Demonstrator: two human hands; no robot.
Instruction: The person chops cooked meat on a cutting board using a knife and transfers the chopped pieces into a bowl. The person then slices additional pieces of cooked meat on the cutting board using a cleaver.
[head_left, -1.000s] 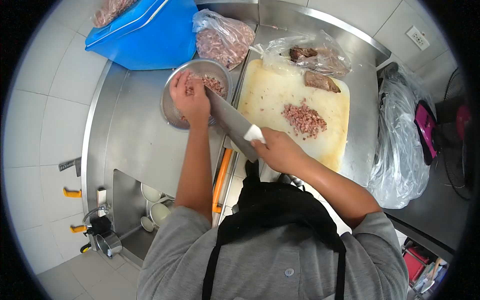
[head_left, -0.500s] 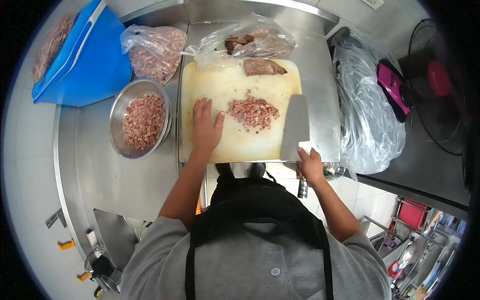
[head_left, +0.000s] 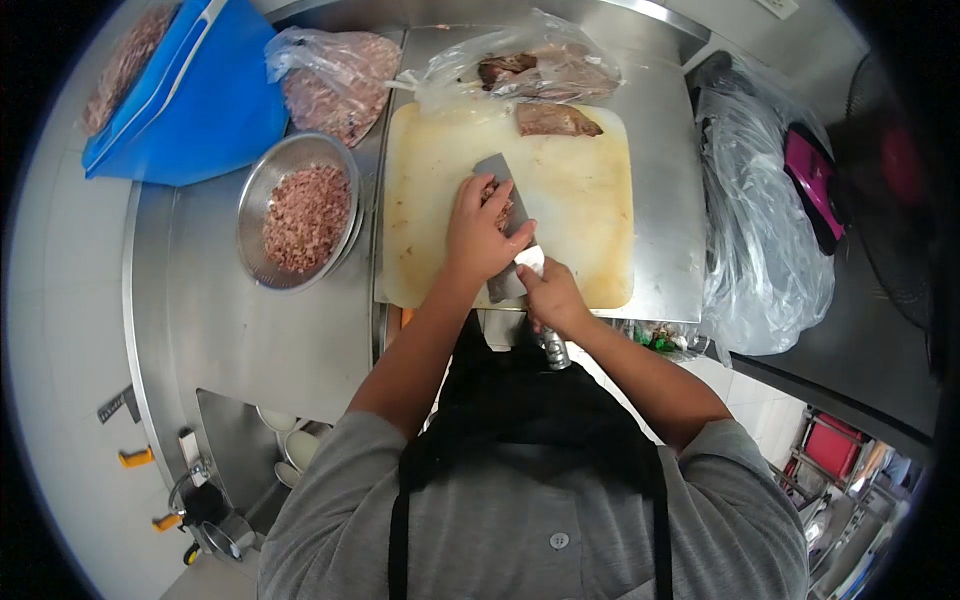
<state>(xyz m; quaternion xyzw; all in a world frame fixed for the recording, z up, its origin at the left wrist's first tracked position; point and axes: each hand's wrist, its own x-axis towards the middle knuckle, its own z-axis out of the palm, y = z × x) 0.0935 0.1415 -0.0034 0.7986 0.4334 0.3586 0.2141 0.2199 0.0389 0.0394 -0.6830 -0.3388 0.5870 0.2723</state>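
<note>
My right hand [head_left: 555,298] grips the handle of a wide-bladed cleaver [head_left: 517,208], low over the front middle of the white cutting board [head_left: 585,220]. Curved over the blade, my left hand [head_left: 480,232] holds diced meat [head_left: 503,213] against it; its palm and fingers hide part of the pile. A larger uncut piece of meat [head_left: 557,120] lies by the board's back edge. Behind that, a clear plastic bag [head_left: 575,75] contains more large pieces. Left of the board, a perforated metal bowl [head_left: 246,235] holds a heap of diced meat [head_left: 308,218].
A bag of pale chopped meat [head_left: 340,85] rests behind the bowl, beside a blue bag [head_left: 200,110]. Crumpled clear plastic [head_left: 765,230] and a pink-and-black device [head_left: 812,185] occupy the right side. A dark fan stands at the far right.
The cleaver has moved left from the board's right edge to the diced meat. My left hand has come rightward onto the meat, which is now gathered at the blade. The view has shifted slightly.
</note>
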